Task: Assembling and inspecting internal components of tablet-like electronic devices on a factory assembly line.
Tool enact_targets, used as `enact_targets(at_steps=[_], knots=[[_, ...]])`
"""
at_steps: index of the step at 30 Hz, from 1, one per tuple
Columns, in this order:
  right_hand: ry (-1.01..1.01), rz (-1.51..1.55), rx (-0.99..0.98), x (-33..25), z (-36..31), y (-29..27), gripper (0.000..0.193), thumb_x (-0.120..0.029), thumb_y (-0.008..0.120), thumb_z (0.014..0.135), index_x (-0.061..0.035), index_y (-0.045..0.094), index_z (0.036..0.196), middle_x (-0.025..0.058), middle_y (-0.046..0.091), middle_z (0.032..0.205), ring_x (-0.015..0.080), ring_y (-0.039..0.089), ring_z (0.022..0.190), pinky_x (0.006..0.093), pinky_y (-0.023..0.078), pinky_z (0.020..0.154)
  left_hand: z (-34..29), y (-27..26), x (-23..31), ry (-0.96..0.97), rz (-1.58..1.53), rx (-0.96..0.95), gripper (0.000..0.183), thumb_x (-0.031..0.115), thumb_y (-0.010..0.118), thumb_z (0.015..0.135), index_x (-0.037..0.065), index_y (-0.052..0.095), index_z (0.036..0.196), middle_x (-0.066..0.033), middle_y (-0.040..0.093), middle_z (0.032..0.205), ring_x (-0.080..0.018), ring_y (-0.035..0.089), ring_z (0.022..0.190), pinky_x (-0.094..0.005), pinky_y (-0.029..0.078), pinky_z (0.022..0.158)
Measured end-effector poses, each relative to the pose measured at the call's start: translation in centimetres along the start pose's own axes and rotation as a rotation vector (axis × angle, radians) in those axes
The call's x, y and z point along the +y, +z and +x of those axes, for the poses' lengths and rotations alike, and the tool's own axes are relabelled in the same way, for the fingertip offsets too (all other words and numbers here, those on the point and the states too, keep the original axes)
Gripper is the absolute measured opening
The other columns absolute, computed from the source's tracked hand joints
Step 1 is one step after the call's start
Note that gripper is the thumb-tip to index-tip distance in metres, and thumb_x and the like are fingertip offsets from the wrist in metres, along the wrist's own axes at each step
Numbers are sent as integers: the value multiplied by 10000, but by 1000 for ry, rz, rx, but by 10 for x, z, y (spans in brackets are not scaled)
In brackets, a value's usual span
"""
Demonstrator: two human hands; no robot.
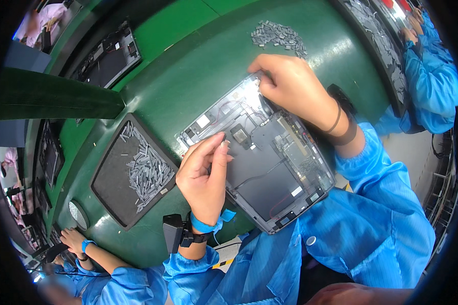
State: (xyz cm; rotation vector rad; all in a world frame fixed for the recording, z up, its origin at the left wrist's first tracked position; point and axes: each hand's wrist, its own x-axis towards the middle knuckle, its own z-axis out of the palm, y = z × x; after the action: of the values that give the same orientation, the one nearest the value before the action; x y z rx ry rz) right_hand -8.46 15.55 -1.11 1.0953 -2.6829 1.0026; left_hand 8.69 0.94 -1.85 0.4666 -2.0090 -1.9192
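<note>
An opened flat device housing, like a tablet's (259, 188), lies tilted on the green table in front of me, its circuit board, cables and dark flat panel exposed. My left hand (203, 168) is over its left side, thumb and forefinger pinched on a small dark piece (224, 137) too tiny to identify. At the housing's far corner my right hand (292, 84) is closed, with the forefinger and thumb at the edge; the other fingertips are hidden. A blue band and a black strapped device (175, 233) are on my left wrist.
Left of the housing stands a dark tray (107, 183) of slim grey pieces. Small grey parts (279, 36) are heaped beyond my right hand. A green post (61, 94) rises at left, with another housing (109, 58) behind it. Co-workers' hands (75, 241) work at both sides.
</note>
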Motion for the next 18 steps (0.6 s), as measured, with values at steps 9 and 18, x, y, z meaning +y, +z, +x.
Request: enact_targets(at_steps=[9, 18], knots=[[-236, 13, 251, 7, 1, -11, 143, -66, 630, 787, -21, 677, 913, 121, 665, 786, 268, 629, 606, 353, 513, 596, 6, -1, 7, -45, -198, 8, 311, 16, 595, 914, -71, 542, 1209, -159, 677, 943, -169, 653, 799, -280, 556, 685], [-25, 832, -90, -54, -38, -20, 134, -88, 674, 861, 3, 682, 960, 36, 651, 788, 52, 546, 647, 204, 429, 561, -1, 12, 28, -27, -470, -66, 422, -29, 574, 909, -24, 369, 1277, -193, 686, 923, -205, 672, 767, -298, 547, 698]])
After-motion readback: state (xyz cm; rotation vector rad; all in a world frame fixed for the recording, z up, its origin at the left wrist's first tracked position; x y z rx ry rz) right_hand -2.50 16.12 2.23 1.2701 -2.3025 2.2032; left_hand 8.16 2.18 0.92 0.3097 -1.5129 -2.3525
